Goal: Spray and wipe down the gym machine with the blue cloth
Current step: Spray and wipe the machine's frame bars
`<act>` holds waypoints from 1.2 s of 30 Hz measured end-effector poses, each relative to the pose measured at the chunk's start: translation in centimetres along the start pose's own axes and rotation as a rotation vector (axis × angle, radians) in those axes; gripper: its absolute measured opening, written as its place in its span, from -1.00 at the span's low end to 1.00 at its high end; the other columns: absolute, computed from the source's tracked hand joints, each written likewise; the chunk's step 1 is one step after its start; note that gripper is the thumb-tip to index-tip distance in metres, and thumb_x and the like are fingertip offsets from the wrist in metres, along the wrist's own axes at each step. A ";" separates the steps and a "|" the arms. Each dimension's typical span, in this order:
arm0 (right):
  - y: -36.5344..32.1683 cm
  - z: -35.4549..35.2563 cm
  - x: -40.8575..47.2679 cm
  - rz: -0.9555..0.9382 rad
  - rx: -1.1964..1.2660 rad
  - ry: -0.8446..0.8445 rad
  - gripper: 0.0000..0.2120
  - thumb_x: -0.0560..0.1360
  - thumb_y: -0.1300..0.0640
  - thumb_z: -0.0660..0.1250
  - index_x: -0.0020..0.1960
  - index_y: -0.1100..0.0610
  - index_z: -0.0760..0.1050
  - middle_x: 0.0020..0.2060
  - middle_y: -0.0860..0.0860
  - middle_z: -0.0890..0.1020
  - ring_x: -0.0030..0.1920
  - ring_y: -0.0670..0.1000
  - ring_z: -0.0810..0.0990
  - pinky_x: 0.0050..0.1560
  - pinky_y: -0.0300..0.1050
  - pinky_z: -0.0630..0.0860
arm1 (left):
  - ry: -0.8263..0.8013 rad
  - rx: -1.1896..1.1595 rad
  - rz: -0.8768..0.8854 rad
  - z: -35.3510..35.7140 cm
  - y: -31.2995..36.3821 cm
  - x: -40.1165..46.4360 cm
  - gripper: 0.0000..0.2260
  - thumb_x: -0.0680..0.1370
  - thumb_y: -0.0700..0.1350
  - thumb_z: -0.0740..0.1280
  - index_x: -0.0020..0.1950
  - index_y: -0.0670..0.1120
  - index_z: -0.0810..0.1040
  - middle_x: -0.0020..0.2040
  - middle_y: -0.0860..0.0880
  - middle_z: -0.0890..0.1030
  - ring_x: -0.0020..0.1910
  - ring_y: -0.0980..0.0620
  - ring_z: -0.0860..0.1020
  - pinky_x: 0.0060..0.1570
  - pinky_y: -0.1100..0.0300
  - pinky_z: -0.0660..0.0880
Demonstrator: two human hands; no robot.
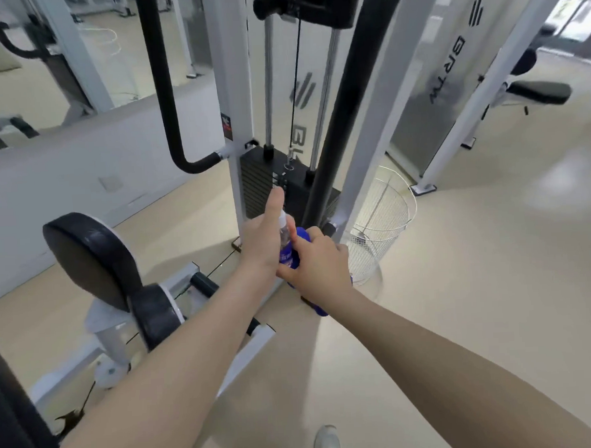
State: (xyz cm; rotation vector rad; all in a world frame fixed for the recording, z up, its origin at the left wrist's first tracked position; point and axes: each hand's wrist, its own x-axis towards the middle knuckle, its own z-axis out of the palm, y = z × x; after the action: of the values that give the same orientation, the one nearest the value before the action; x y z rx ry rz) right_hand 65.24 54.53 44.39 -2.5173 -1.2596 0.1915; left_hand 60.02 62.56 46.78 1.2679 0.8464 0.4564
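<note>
Both hands meet at a spray bottle in front of the gym machine's weight stack.

The left hand [264, 240] grips the spray bottle [285, 239] upright, thumb raised beside the nozzle, probably to aim at the weight stack [256, 181] just ahead. The right hand [317, 261] clutches the blue cloth [316, 307], bunched under its palm with an end hanging below the wrist, its thumb touching the bottle's label; likely kept ready for wiping. Bottle sits between the hands, above the machine's base.
</note>
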 end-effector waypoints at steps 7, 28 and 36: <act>10.6 -5.9 1.0 0.030 0.079 -0.128 -0.64 0.47 -0.31 0.15 0.01 -0.11 0.54 -0.09 -0.05 0.44 -0.05 -0.01 0.47 0.01 -0.02 0.48 | 0.192 0.513 0.352 5.5 3.3 1.9 -0.40 0.55 0.24 0.03 -0.43 -0.21 0.44 -0.44 -0.14 0.50 -0.39 -0.06 0.48 -0.29 0.15 0.36; 10.2 -21.7 12.7 -0.131 0.490 0.373 -0.83 0.56 0.09 0.17 0.05 0.01 0.53 0.00 0.02 0.46 -0.07 0.01 0.48 -0.14 -0.25 0.33 | 0.440 0.388 0.417 13.7 22.6 8.1 -0.54 0.46 0.23 0.13 -0.26 -0.16 0.51 -0.40 -0.07 0.53 -0.37 -0.07 0.50 -0.14 0.04 0.55; 10.6 -25.7 13.5 -0.155 0.577 0.678 -0.82 0.57 0.11 0.17 0.12 0.05 0.48 -0.01 0.02 0.39 -0.06 0.01 0.45 -0.01 -0.15 0.39 | 0.370 0.310 0.344 13.1 21.9 7.6 -0.42 0.49 0.37 0.08 -0.22 -0.16 0.47 -0.37 -0.07 0.48 -0.39 0.00 0.45 -0.31 0.15 0.45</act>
State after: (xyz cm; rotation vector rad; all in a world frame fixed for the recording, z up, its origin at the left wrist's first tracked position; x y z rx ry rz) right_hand 88.02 53.66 65.29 -1.7532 -0.9321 -0.2789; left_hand 78.02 65.51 66.21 1.6563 1.0396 0.8793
